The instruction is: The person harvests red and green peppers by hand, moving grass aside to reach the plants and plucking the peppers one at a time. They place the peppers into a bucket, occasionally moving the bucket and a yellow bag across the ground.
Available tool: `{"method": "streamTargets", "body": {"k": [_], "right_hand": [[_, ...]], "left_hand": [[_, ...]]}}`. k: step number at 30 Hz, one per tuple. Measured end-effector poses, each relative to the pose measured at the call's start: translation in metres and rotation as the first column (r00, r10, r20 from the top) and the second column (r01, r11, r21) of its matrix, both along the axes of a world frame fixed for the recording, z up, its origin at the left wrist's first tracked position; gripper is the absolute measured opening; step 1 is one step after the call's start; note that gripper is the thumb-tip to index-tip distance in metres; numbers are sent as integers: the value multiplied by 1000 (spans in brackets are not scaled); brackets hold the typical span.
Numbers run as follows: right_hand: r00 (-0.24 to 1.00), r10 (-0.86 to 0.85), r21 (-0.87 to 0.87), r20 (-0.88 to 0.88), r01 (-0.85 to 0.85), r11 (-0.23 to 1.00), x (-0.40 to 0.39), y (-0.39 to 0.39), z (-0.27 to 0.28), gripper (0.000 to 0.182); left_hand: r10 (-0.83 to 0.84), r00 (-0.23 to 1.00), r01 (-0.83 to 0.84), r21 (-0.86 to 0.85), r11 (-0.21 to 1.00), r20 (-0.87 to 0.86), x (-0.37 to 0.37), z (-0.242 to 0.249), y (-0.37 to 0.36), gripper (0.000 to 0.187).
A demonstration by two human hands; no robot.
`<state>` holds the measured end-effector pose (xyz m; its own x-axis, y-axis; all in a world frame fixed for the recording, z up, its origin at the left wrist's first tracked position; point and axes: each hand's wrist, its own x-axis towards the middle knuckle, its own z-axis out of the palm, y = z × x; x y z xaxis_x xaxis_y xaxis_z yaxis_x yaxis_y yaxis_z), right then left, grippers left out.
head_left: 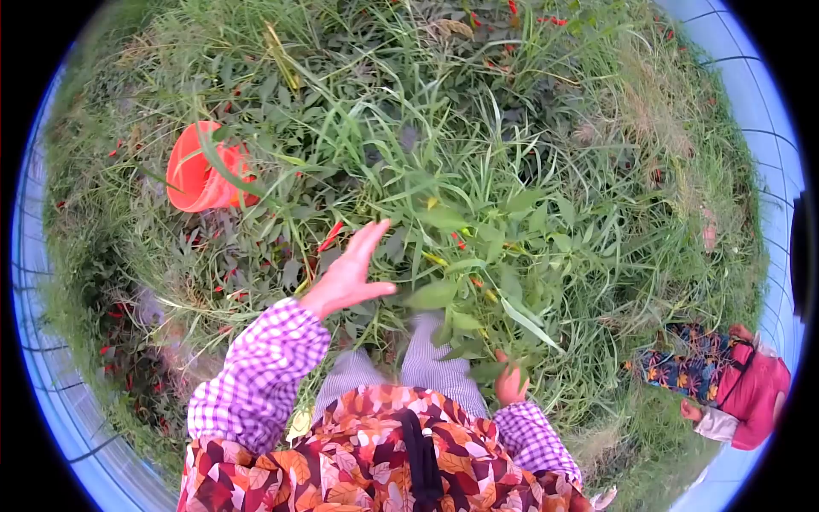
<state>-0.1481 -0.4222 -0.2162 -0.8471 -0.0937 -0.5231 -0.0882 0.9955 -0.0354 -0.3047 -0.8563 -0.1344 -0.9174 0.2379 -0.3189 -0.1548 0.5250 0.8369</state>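
Note:
My left hand (350,271) is stretched out over the plants with thumb and fingers apart and nothing in it. Close to its fingertips a red chilli pepper (330,235) shows among the leaves. In front of my legs leans a leafy chilli plant (465,294) bearing a few red and yellowish peppers, its leaves slightly blurred. My right hand (512,384) is low at the base of this plant, fingers curled round its stem; leaves hide part of the hand.
A red-orange bucket (189,171) lies tipped among the plants at the left. Tall grass (478,162) grows thickly through the chilli plants. At the far right another person (751,388) in a pink top bends over the growth. Blue netting (768,171) borders the plot.

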Motion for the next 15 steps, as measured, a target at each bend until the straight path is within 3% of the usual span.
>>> {"method": "streamTargets", "body": {"k": [1, 3, 5, 7, 9, 11, 12, 15], "right_hand": [[997, -33, 53, 76, 29, 998, 3, 1, -8, 34], [997, -23, -118, -79, 14, 993, 14, 4, -7, 33], [997, -68, -116, -33, 64, 991, 10, -2, -2, 30], [995, -64, -43, 75, 67, 997, 4, -5, 5, 33], [996, -58, -161, 71, 69, 985, 0, -7, 13, 36], [997, -77, -299, 16, 79, 951, -2, -7, 15, 37], [993, -27, -400, -111, -20, 916, -13, -11, 23, 37], [971, -27, -237, 239, 86, 968, -52, -27, 81, 39]], "left_hand": [[-71, 996, 67, -67, 996, -60, -15, -2, 21, 104], [-200, 979, 198, -66, 978, -29, -38, -11, 59, 109], [-267, 953, 263, -47, 964, -143, -44, -44, 99, 115], [-400, 912, 390, -106, 915, -90, -44, -63, 133, 102], [-568, 822, 540, -254, 802, -44, -28, -69, 159, 96], [-669, 743, 638, -272, 721, -30, -10, -73, 175, 93], [-658, 730, 672, -17, 741, 186, -3, -80, 181, 85], [-699, 710, 703, -129, 699, 83, 29, -95, 182, 88]]}}
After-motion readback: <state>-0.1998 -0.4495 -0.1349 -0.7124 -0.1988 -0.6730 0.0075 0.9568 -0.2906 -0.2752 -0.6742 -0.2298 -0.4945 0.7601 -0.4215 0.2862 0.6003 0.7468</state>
